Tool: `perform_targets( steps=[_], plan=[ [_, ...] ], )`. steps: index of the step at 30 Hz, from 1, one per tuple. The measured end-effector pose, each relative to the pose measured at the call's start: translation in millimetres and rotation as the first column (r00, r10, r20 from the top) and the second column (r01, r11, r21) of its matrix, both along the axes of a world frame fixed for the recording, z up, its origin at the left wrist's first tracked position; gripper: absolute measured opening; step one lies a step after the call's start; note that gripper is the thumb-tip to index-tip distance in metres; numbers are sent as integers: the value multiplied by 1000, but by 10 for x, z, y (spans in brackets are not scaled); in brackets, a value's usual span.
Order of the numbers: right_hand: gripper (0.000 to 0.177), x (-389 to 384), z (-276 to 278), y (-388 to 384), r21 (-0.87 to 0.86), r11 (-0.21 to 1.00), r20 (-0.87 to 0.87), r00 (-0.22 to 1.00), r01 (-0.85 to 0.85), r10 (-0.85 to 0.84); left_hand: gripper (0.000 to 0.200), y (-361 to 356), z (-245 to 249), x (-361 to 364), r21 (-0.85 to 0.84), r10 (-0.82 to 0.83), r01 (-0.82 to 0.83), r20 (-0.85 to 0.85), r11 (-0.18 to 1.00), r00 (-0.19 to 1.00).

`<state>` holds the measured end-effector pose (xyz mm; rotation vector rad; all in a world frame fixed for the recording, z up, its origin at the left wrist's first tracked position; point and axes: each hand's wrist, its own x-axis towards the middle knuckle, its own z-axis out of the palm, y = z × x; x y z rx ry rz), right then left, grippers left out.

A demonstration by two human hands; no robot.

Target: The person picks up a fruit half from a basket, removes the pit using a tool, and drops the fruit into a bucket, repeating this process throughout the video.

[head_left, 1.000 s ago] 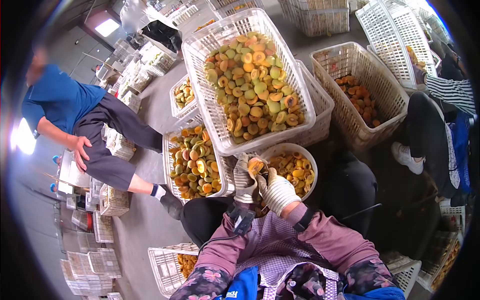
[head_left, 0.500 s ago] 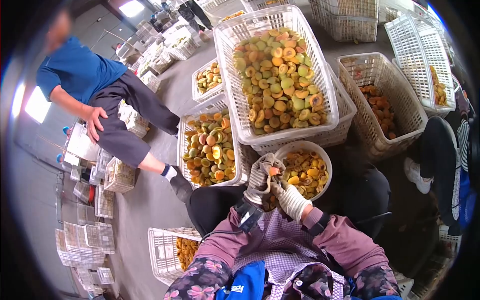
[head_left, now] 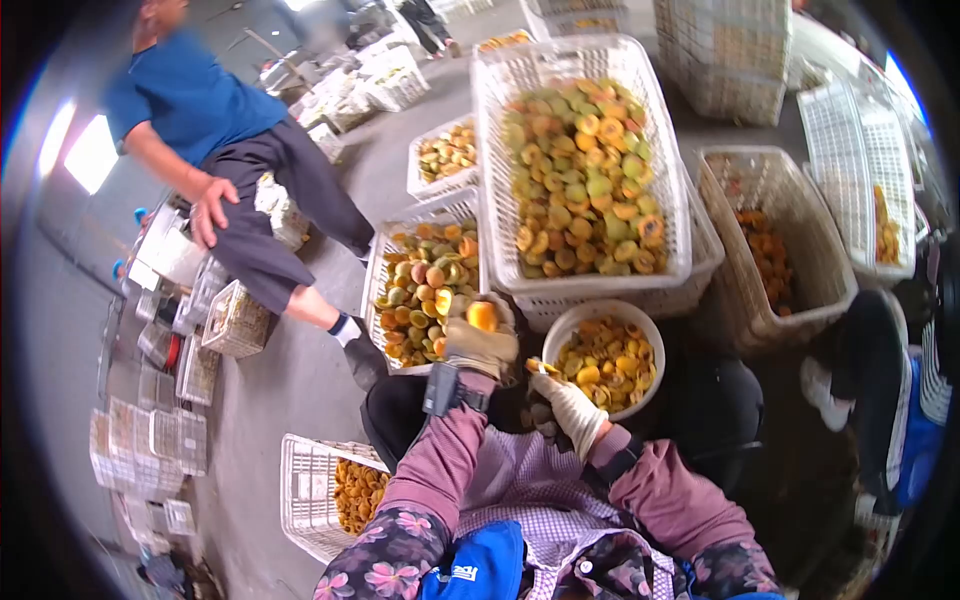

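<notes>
My left hand [head_left: 482, 340], in a soiled grey-tan glove, is over the near edge of a crate of cut fruit [head_left: 372, 315]. Its fingers curl around an orange apricot half [head_left: 482, 316]. My right hand [head_left: 568, 402], in a white glove with darkened fingers, is beside the left rim of a round white bucket [head_left: 655, 375]. Thumb and fingers are pressed together there, with a small yellow-brown bit at their tips that I cannot make out. Wrinkled yellow-orange fruit pieces [head_left: 610, 368] lie in the bucket.
Ahead, a large white crate [head_left: 500, 240] of halved fruit sits on another crate. A deep crate [head_left: 720, 200] with orange pieces stands right, a tilted crate [head_left: 310, 500] lower left. A person [head_left: 240, 150] stands left; another person's leg [head_left: 860, 370] is at right.
My left hand has moved left, away from my right hand, to the fruit crate, and now holds an apricot half. My right hand has stayed near the bucket. The view has shifted slightly.
</notes>
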<state>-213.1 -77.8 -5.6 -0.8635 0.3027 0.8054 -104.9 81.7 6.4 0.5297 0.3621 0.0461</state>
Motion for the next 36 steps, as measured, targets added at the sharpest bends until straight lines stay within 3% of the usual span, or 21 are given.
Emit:
perform_targets(
  steps=[1, 2, 3, 4, 5, 6, 12, 14, 17, 21, 22, 25, 27, 30, 32, 34, 35, 36],
  plan=[
    [34, 56, -21, 3, 35, 997, -77, 995, 67, -64, 32, 81, 94, 79, -280, 296, -319, -121, 906, 948],
    [34, 108, -83, -7, 70, 991, -171, 980, 113, -99, 31, 235, 199, 147, -133, 350, -351, -27, 927, 936],
    [33, 137, -139, -19, 99, 982, -265, 956, 159, -128, 26, 595, -43, 298, -209, 309, -281, 116, 937, 944],
    [32, 141, -148, -16, 68, 977, -254, 951, 201, -178, 24, 997, -347, 455, 103, 255, -259, 52, 960, 966],
    [31, 143, -167, -11, 38, 970, -234, 946, 240, -224, 23, 1258, -472, 591, 398, 233, -204, -26, 895, 972],
    [30, 159, -320, 3, 107, 957, -144, 957, 268, -252, 23, 1436, -376, 622, 506, 259, -194, -62, 841, 964],
    [32, 184, -93, -30, 140, 961, -150, 964, 240, -219, 26, 2182, 382, 659, 564, 354, -290, -5, 773, 935],
    [31, 211, -34, -53, 161, 960, -154, 967, 228, -204, 29, 2229, 661, 787, 598, 300, -270, 52, 754, 953],
    [33, 145, 91, -28, -12, 964, -116, 958, 265, -264, 33, 2061, 1311, 1075, 691, 98, -197, 181, 696, 979],
    [31, 133, 122, -29, -5, 929, -113, 923, 370, -369, 39, 1704, 2501, 1396, 854, -193, -232, 353, 465, 915],
    [27, 160, -59, -27, -14, 891, -46, 890, 453, -453, 41, 1648, 2680, 1383, 878, -246, -256, 374, 404, 894],
    [28, 109, 246, -121, 89, 919, -89, 922, 384, -376, 46, 1513, 2925, 1341, 918, -363, -272, 368, 289, 856],
    [28, 81, 360, -96, 0, 895, -48, 894, 445, -445, 50, 1545, 2693, 1310, 953, -405, -200, 279, 227, 871],
    [28, 69, 328, -193, 64, 928, -25, 930, 368, -367, 56, 1715, 1803, 1278, 991, -414, 27, 31, 133, 910],
    [27, 61, 391, -176, -4, 927, -48, 926, 375, -375, 60, 1941, 817, 1319, 974, -358, 223, -196, 37, 913],
    [30, 117, 200, -190, -49, 912, -75, 909, 406, -409, 64, 2237, -435, 1430, 893, -201, 433, -450, -123, 870],
    [33, 131, 159, -211, -64, 904, -85, 900, 423, -427, 80, 2096, -618, 1206, 695, -50, 254, -386, -673, 921],
    [32, 127, 152, -227, -77, 897, -63, 896, 434, -439, 86, 1866, -416, 997, 635, 46, 425, -523, -645, 851]
  ],
)
